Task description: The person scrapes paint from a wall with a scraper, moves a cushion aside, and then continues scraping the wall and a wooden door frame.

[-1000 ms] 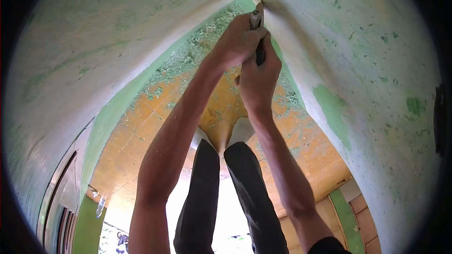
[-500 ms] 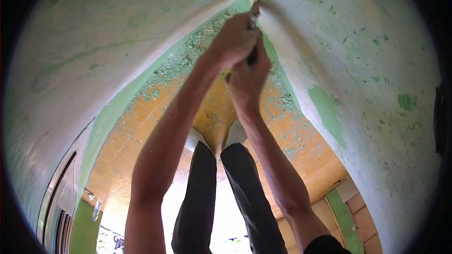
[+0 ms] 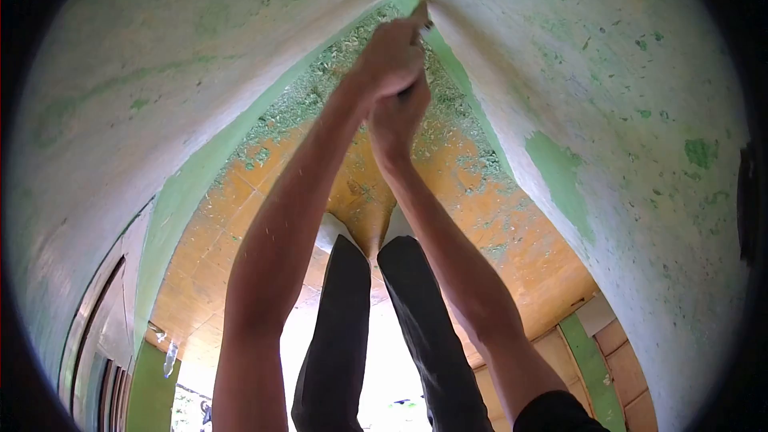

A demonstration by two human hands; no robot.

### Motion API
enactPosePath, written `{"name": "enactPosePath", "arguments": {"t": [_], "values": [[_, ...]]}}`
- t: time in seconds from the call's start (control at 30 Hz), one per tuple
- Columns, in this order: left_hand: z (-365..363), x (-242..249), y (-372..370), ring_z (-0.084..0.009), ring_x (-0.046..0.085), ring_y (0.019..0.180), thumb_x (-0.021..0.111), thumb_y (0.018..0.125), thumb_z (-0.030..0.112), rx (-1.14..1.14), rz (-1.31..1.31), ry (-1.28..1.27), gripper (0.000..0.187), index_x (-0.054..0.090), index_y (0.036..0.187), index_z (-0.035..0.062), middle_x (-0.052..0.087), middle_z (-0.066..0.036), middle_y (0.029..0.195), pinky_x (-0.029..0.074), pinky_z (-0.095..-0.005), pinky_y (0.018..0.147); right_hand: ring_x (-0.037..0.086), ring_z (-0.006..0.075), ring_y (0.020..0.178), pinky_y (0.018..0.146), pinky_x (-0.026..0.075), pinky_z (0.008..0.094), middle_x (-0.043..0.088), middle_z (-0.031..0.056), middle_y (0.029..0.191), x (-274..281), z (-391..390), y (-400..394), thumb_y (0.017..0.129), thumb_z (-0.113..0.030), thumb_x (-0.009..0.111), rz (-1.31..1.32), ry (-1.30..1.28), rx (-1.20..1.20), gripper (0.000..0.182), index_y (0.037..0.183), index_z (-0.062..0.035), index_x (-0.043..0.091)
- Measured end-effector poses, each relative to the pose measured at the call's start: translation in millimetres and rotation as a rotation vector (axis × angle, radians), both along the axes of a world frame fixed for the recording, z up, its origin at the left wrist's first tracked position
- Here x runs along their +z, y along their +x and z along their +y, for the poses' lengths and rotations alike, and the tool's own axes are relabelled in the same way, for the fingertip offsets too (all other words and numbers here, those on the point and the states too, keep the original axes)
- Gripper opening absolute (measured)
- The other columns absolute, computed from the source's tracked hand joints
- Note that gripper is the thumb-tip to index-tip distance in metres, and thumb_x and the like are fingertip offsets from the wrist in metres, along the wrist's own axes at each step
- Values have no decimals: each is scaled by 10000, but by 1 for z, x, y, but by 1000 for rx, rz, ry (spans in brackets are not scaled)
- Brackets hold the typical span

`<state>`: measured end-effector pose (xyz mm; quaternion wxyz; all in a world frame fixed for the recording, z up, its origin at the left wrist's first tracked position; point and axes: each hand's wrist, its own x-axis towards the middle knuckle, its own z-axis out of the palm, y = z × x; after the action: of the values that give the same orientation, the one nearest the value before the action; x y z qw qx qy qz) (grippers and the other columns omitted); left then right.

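Both hands are closed around one paint scraper, whose narrow metal end points up into the corner where two walls meet. My left hand wraps the scraper near its blade. Below it, my right hand grips the handle end, which the fingers mostly hide. The blade tip is close to the right wall, beside the corner; whether it touches is hard to tell. Green paint shows in a strip low along that wall, while most of the surface above looks pale and patchy.
Green paint flakes litter the orange tiled floor, thickest beneath the corner. The left wall leads to a framed opening. My dark-trousered legs stand on the floor. A green patch marks the right wall.
Both hands and the scraper have shifted a little left and slightly down across the view. The grip stays the same, and the background has moved slightly.
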<state>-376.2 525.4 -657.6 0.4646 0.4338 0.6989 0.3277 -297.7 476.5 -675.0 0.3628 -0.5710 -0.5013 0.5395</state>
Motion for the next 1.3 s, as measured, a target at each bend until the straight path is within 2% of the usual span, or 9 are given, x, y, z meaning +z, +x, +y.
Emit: {"name": "enactPosePath", "arguments": {"t": [0.2,0.37,0.43,0.57,0.7,0.9,1.1,1.2,1.3], "values": [[8,-14,-10,-436,598,909,452,853,102,-57,100,16,501,437,1348,24,603,-291,968,443,-460,855,647,214,880,731,481,316,665,194,938,-17,10,-2,844,-152,587,41,-80,13,500,1297,25,471],[9,-10,17,-415,624,880,455,840,96,120,109,284,449,499,1276,2,620,-286,917,465,-464,799,652,217,883,736,477,313,664,206,941,4,13,22,855,-156,577,34,-111,52,471,1283,18,487],[23,-13,3,-422,617,934,459,849,108,-34,188,-41,566,380,1407,54,609,-303,974,461,-456,851,649,210,900,748,479,314,665,204,977,-7,27,18,857,-155,572,-28,-159,87,469,1286,14,489],[-2,-13,34,-413,631,862,471,840,116,224,128,322,293,593,1077,-7,636,-277,887,471,-468,774,645,195,920,750,482,306,671,177,1005,5,7,17,860,-150,572,-46,-31,39,431,1260,3,518],[22,3,-6,-402,618,1005,453,779,-14,62,62,-134,391,580,1148,-38,624,-301,1009,491,-428,875,600,128,793,672,475,299,667,137,888,-13,29,3,859,-131,552,28,-64,116,342,1167,17,555],[10,-2,11,-398,640,831,486,832,107,216,101,401,266,576,1043,-28,637,-270,883,468,-466,736,632,174,811,681,488,333,665,194,860,13,23,5,834,-133,570,217,-80,30,419,1214,39,527],[-15,-55,-4,-443,598,979,484,829,91,-158,242,-172,371,580,1183,32,627,-270,1028,476,-486,866,642,389,793,668,485,417,636,249,884,-36,-2,4,846,-101,557,-250,-41,147,523,1352,-34,444],[-108,-84,28,-407,583,1060,470,847,104,-366,265,-403,531,432,1377,122,604,-244,1137,468,-476,902,611,417,805,710,467,488,623,246,872,-44,-59,97,851,-115,525,-544,30,583,539,1381,-86,428],[-252,-68,36,-354,523,1184,466,799,64,-285,227,-589,502,533,1297,75,546,-210,1277,413,-433,992,602,443,915,797,468,488,625,273,1011,19,-114,209,865,-87,479,-586,-443,682,656,1439,-368,332]]}}
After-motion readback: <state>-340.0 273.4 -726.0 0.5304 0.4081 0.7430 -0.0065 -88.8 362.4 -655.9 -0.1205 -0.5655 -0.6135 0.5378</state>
